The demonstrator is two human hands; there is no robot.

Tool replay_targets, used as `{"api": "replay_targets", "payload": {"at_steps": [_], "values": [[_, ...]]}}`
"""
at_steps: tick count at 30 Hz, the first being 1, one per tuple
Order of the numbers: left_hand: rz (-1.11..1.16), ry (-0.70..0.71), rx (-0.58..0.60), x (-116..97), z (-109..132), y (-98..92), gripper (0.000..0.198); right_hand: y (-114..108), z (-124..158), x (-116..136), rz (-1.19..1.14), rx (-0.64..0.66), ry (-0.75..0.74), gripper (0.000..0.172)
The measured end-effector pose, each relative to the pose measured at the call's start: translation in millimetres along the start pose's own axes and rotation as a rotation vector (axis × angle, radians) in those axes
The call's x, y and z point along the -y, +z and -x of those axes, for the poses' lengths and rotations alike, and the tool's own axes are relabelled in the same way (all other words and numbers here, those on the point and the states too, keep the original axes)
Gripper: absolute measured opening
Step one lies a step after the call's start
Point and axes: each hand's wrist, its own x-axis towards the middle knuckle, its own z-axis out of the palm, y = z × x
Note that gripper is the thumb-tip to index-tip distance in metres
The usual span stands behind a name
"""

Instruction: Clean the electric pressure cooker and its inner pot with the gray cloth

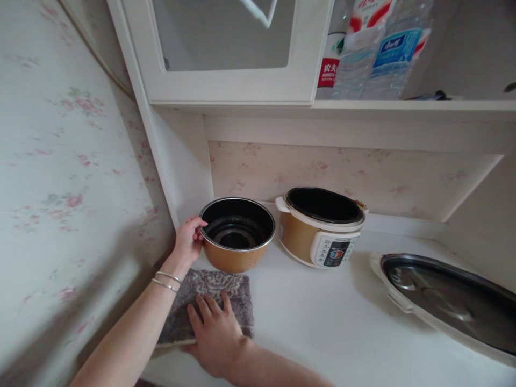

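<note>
My left hand [190, 238] pinches the left rim of a round inner pot [237, 259], gold outside and black inside. The thumb lies over the rim and the other fingers are outside the wall. My right hand [215, 333] lies flat, fingers spread, on a folded grey-brown patterned cloth [237, 290] in front of the pot. To the right of the pot stands a gold and white electric cooker [296, 236] with its top uncovered and a control panel on its front. The pot and the cooker are apart.
A large cooker lid [447, 306] lies at the right with its dark inner side up. Everything stands on a white counter [306, 322]. Overhead is a white cabinet [237, 86] with plastic bottles [393, 59] on its shelf. A flowered wall [80, 177] bounds the left side.
</note>
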Motion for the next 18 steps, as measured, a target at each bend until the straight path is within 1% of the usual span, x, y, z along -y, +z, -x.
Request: {"api": "replay_targets", "payload": {"at_steps": [2,4,7,9,11,12,14,16,17,18], "values": [[0.001,-0.013,-0.010,7,2,-6.3,0.025,-4,18,-6,0.055,-0.030,0.015,0.052],[0.006,-0.017,-0.020,12,5,-10.6,0.025,-15,39,-14,0.122,-0.018,0.038,0.049],[0.016,-0.039,-0.023,18,11,-14.3,0.025,-41,76,-28,0.175,0.065,0.086,0.052],[0.018,-0.056,-0.017,22,15,-15.8,0.025,-65,102,-39,0.125,0.114,0.145,0.061],[0.017,-0.073,-0.011,27,20,-17.2,0.026,-93,129,-51,-0.014,0.128,0.243,0.066],[0.015,-0.081,-0.010,29,22,-17.9,0.026,-108,140,-56,-0.129,0.118,0.308,0.065],[0.007,-0.103,-0.005,35,26,-19.5,0.027,-139,160,-68,-0.421,0.071,0.482,0.055],[-0.003,-0.131,0.007,42,28,-21.5,0.026,-170,172,-79,-0.742,-0.034,0.688,0.039],[-0.015,-0.157,0.015,45,28,-22.6,0.026,-185,175,-84,-0.893,-0.104,0.798,0.034],[-0.022,-0.182,0.026,48,28,-23.7,0.025,-198,175,-89,-1.017,-0.192,0.908,0.033]]}}
